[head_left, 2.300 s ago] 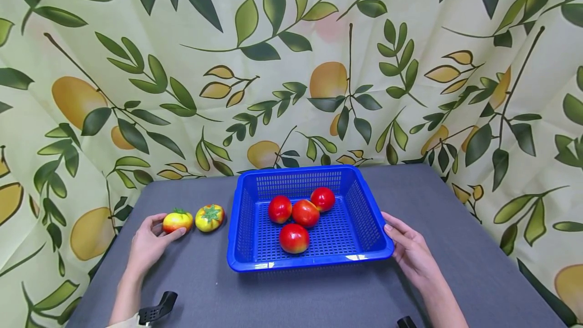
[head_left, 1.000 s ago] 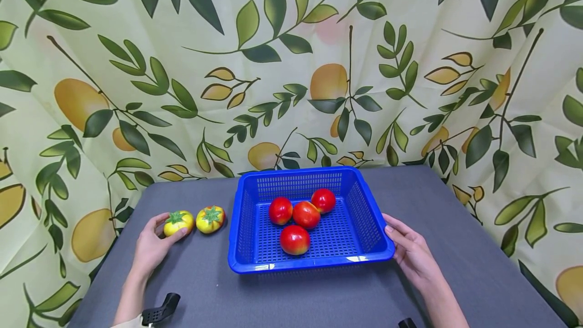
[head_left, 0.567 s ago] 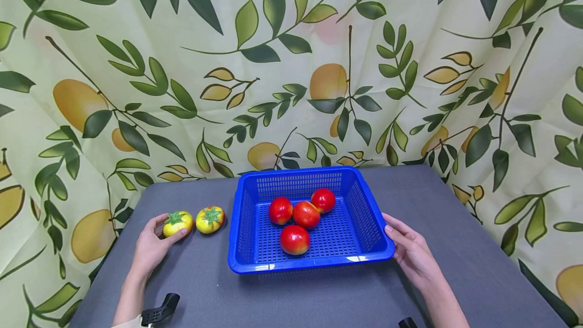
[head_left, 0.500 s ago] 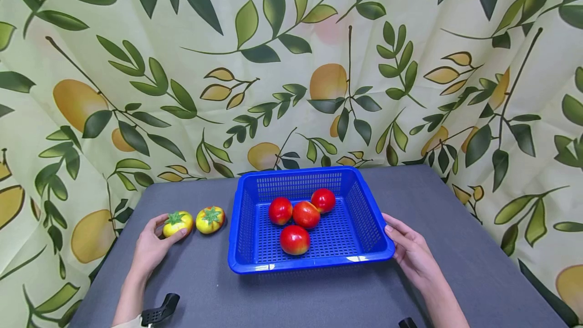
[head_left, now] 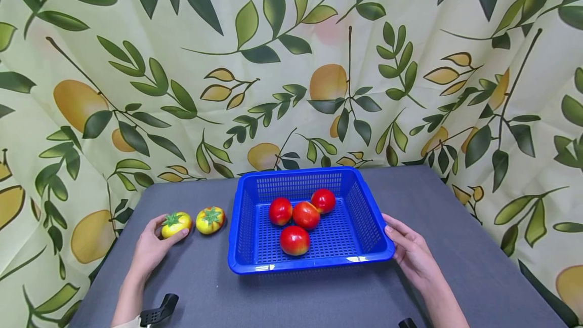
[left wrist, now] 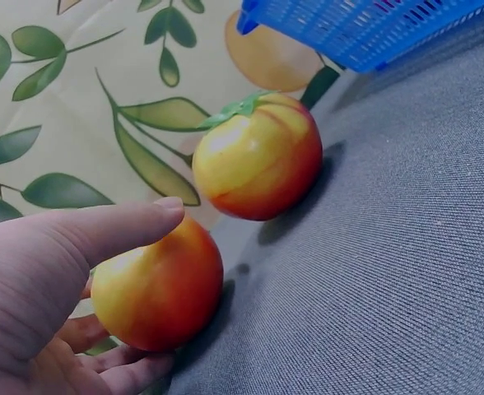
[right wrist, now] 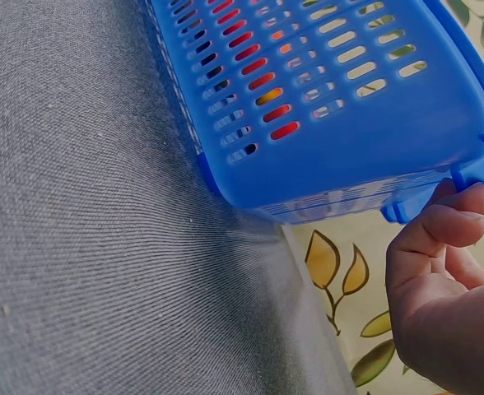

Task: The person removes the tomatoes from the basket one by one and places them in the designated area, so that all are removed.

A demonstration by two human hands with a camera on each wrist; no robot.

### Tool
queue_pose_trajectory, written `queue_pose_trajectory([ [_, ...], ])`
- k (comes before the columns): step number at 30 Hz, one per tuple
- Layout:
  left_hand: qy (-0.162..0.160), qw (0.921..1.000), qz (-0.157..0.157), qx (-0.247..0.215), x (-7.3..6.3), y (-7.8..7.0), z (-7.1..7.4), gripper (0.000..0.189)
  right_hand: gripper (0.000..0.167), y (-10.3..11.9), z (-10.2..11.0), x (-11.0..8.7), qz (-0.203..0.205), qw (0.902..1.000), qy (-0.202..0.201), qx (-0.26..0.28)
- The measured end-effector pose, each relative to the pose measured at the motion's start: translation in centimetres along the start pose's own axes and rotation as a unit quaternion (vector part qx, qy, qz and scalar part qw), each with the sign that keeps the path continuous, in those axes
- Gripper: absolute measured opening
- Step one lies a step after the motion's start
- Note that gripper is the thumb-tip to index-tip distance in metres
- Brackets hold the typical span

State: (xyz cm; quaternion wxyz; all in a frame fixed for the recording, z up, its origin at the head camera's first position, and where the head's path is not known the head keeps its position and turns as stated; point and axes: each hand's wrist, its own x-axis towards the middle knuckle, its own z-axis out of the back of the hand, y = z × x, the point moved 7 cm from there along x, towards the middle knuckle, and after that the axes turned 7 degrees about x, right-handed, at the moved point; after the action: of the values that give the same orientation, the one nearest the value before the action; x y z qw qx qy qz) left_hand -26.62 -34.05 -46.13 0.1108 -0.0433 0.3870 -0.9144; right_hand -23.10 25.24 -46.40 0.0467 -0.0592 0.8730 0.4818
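At the left of the table, my left hand (head_left: 154,246) holds a yellow-red tomato (head_left: 176,225) with a green leafy top, thumb on the near side and fingers around the far side. In the left wrist view that tomato (left wrist: 161,288) sits low on the cloth. A second yellow-red tomato (head_left: 210,220) stands just to its right. My right hand (head_left: 413,249) pinches the right rim of a blue plastic basket (head_left: 314,263), which the right wrist view shows from the side (right wrist: 341,140). Inside the basket lie several red tomatoes, one of them nearest the front (head_left: 294,240).
A grey cloth covers the table (head_left: 282,300). Patterned fabric (head_left: 291,65) with leaves and fruit hangs behind and at both sides. A black wrist mount (head_left: 159,310) shows on the left forearm.
The held tomato has tipped in my left hand so its green top faces more upward, and has lately shifted very slightly left. My right hand and the basket stay in place.
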Motion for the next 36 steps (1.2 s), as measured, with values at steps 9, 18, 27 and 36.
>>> queue_pose_trajectory([
  [9,-0.011,0.9999,-0.006,-0.012,-0.14,-0.02,0.31,0.094,0.029,0.04,0.0,0.02,0.006,1.0,0.006,0.003],
  [18,-0.015,0.9998,-0.003,-0.009,-0.16,0.11,0.31,0.09,0.029,-0.11,0.05,0.1,0.003,1.0,0.002,-0.003],
  [27,-0.032,0.9993,-0.018,-0.006,0.04,-0.52,-0.07,0.085,0.03,-0.03,0.08,-0.08,0.008,0.9999,0.009,0.004],
  [36,-0.053,0.9985,-0.012,-0.01,0.13,-0.21,-0.34,0.084,0.029,-0.13,-0.15,0.01,0.005,0.9997,0.021,0.012],
])
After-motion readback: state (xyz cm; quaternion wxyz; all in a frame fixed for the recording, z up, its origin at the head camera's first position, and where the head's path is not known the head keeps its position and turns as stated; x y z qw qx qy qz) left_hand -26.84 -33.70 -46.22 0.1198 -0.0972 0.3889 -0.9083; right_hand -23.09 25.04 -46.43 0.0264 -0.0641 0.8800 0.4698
